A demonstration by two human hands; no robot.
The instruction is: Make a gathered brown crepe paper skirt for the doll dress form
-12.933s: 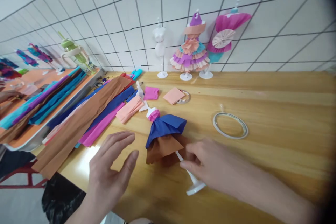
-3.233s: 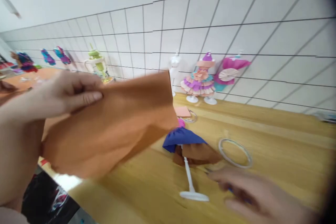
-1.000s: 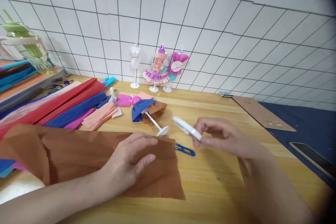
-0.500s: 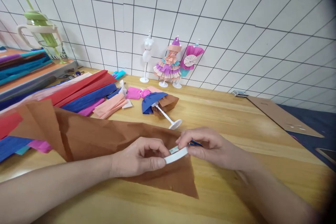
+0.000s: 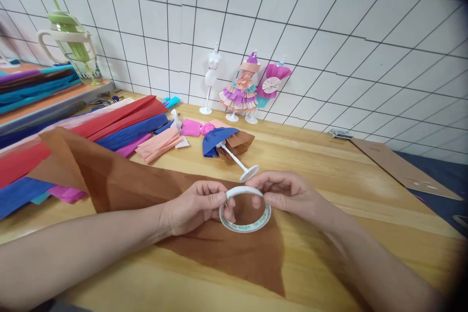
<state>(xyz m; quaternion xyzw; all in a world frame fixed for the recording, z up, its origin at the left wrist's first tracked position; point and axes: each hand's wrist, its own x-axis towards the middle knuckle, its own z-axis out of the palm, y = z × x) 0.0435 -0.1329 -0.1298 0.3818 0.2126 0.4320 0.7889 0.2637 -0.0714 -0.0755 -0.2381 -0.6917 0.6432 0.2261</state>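
Observation:
A narrow roll of white tape with green lettering inside its ring is held up between my hands. My left hand pinches its left edge, thumb outside and fingers reaching into the ring. On the opposite edge, my right hand grips it with thumb and fingers. Beneath them a long sheet of brown crepe paper stretches across the table from the left. Just beyond the tape lies a tipped-over small mannequin on a white stand, dressed in a blue paper skirt with brown paper behind.
Folded crepe paper strips in red, blue and pink cover the left side. Three small mannequin stands line the wall, one bare and one in a ruffled dress. A green-lidded jug stands back left; a brown board lies right.
The tape roll has turned from edge-on to showing its open ring. Both hands have shifted their hold around it, and the brown paper's near corner sits slightly lower in view.

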